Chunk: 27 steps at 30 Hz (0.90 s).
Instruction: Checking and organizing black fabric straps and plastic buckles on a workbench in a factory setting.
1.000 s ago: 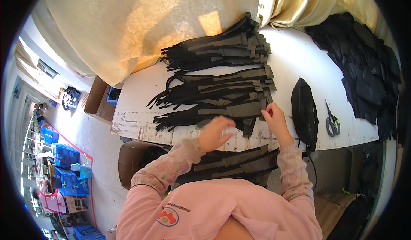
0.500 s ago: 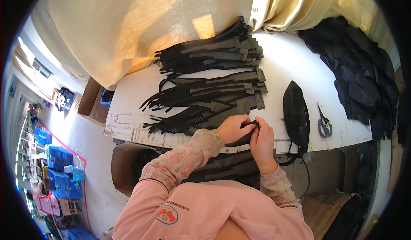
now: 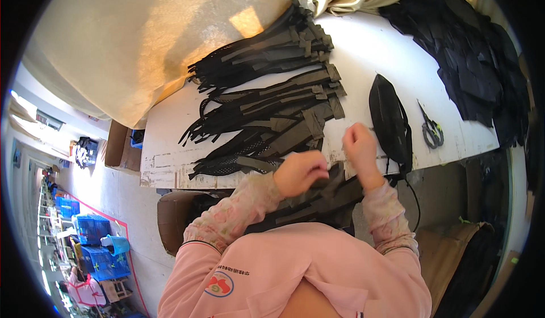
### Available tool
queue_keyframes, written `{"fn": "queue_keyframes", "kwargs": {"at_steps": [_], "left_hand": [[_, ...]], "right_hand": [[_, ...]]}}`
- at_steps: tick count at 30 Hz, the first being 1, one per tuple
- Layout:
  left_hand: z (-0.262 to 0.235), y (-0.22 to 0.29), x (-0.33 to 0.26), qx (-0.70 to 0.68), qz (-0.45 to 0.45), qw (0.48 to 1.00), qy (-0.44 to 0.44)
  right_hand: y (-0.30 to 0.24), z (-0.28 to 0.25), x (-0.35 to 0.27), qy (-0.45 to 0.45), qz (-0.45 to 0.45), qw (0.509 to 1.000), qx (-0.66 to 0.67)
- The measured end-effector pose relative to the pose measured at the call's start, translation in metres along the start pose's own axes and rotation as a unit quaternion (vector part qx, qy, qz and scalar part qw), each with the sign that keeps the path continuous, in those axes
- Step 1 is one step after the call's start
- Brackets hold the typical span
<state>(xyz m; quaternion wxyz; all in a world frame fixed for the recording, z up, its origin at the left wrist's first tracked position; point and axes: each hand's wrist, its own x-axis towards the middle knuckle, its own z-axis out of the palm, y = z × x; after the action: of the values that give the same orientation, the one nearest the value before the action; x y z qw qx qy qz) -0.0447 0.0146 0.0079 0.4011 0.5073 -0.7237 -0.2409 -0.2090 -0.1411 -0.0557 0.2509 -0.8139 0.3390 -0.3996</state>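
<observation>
Seen from above, a person in a pink top with flower-patterned sleeve covers works at a white counter. The left hand is over the front edge, its fingers curled inward; a dark fabric piece, blurred, lies just beneath its fingertips, and I cannot tell whether it is gripped or only near. The right hand hovers a little farther right, well apart from the left one, fingers folded into a narrow fist; whether something small is pinched inside cannot be told.

Beyond the left hand, black and dark olive fabric strips lie in three rough rows, with mesh parts showing and loose, narrow ends fanning toward the left. More strips of the same colours are below the counter's front edge, between the person's forearms.

Just right of the right hand lies a long black pouch-like piece, tapered at its far end. Beside it are dark-handled scissors, blades pointing away. A heap of black fabric covers the far right corner. Cream curtains hang behind. At far left, blue crates stand on the floor near a seated co-worker.
</observation>
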Motion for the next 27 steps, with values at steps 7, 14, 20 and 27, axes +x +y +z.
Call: {"fn": "queue_keyframes", "kwargs": {"at_steps": [7,14,20,27], "left_hand": [[-0.004,-0.002,-0.012,0.013,-0.065,0.995,0.069],[-0.009,-0.004,-0.002,-0.056,-0.185,0.98,-0.05],[-0.037,0.0,0.009,-0.367,-0.214,0.905,0.007],[-0.041,-0.015,0.007,-0.328,-0.145,0.932,0.044]], "right_hand": [[-0.04,-0.024,-0.01,-0.148,0.262,0.885,0.355],[-0.061,-0.013,-0.029,-0.243,0.188,0.883,0.354],[-0.062,-0.015,-0.024,-0.22,0.219,0.798,0.516],[-0.085,-0.006,-0.036,-0.304,0.257,0.617,0.679]]}}
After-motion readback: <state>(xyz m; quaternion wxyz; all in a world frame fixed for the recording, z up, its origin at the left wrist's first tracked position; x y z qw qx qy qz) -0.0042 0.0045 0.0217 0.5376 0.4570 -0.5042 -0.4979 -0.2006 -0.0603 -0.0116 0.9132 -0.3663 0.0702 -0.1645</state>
